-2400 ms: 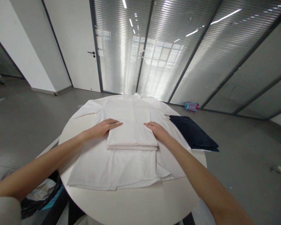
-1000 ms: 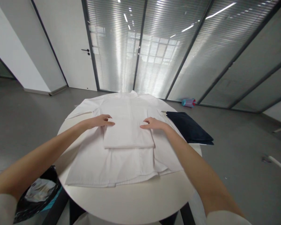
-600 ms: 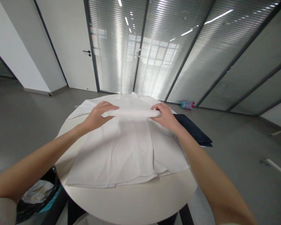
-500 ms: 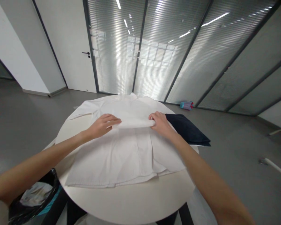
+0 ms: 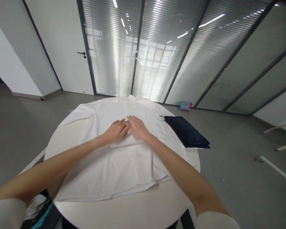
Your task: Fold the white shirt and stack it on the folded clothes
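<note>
A white shirt (image 5: 95,173) lies spread over a round white table (image 5: 124,213), its collar at the far edge and its hem toward me. Across its middle runs a crosswise fold. My left hand (image 5: 116,129) rests on the cloth above that fold, fingers stretched out and palm down. Right beside it, my right hand (image 5: 137,127) lies on the shirt too, its fingers extended and their tips meeting those of the left. The hands hide the cloth just under them, and neither one visibly grips it.
A dark navy folded cloth (image 5: 186,132) sits at the table's right edge, partly overhanging. Below on the left stands a bin with a black liner (image 5: 37,210). A blue and pink object (image 5: 185,106) is on the floor by the glass wall (image 5: 154,63).
Both hands have come inward from the two sides of the fold and now meet at the shirt's middle. The raised fold has been let go and lies flatter. My view has shifted slightly.
</note>
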Tool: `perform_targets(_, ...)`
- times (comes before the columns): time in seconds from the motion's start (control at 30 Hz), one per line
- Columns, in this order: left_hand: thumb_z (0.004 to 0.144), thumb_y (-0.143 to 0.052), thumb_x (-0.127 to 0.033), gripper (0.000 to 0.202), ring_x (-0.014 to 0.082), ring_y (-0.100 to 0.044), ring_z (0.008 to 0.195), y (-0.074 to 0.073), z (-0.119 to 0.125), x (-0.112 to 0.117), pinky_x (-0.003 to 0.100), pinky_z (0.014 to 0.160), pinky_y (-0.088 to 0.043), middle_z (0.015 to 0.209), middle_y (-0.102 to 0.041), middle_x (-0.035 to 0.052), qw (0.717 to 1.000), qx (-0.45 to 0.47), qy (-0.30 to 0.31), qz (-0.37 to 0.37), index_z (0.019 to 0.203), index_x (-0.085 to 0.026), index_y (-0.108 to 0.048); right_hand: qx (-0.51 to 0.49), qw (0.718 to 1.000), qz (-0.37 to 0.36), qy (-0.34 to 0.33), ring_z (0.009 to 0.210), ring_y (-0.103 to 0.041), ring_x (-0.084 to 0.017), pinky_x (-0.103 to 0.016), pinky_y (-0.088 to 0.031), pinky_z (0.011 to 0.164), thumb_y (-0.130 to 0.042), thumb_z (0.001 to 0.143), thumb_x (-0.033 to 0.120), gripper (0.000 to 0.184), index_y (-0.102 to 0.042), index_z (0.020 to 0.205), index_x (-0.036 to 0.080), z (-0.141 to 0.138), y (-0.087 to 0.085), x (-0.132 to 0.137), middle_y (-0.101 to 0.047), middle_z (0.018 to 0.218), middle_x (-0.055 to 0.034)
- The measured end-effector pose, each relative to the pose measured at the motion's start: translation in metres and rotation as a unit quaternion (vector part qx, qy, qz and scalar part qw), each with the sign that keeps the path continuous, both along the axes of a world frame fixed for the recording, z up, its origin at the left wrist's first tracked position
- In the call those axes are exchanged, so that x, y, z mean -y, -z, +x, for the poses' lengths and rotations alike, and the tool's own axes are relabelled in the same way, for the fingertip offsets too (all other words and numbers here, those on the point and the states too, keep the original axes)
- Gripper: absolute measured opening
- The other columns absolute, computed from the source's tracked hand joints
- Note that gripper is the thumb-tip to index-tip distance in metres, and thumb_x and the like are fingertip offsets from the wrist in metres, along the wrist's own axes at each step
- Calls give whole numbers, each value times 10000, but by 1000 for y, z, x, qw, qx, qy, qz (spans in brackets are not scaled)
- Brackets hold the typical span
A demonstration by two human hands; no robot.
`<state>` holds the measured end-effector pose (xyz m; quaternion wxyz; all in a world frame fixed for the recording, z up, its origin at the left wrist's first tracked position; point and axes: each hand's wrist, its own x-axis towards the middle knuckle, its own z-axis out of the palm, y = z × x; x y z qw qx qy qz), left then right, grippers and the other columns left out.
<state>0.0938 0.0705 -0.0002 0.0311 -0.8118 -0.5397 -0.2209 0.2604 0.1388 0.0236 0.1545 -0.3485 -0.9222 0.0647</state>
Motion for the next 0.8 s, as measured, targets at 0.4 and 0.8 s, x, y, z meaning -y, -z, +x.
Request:
perform_targets(0.4, 1014, -360, -558, 654, 292, -261, 1506, 31, -16, 5, 538, 1217, -181, 1608, -327, 137, 999, 0, 2, -54, 1566, -208, -336, 63, 993, -62, 78, 1531, -148, -295, -507, -79, 1229, -234, 979, 710, 824, -323, 1572, 145, 40, 32, -5, -199, 1649, -151)
perform_targets(0.8, 879, -470, -608, 534, 241, -638, 830, 18, -72, -10, 369, 833, -491, 897, -673, 105, 943, 254, -180, -116, 959, -152, -735, 74, 961, -92, 250, 1033, -671, -333, -430, -493, 881, -340, 1001, 609, 586, -700, 1077, 152, 92, -7, -13, -701, 1071, -201)
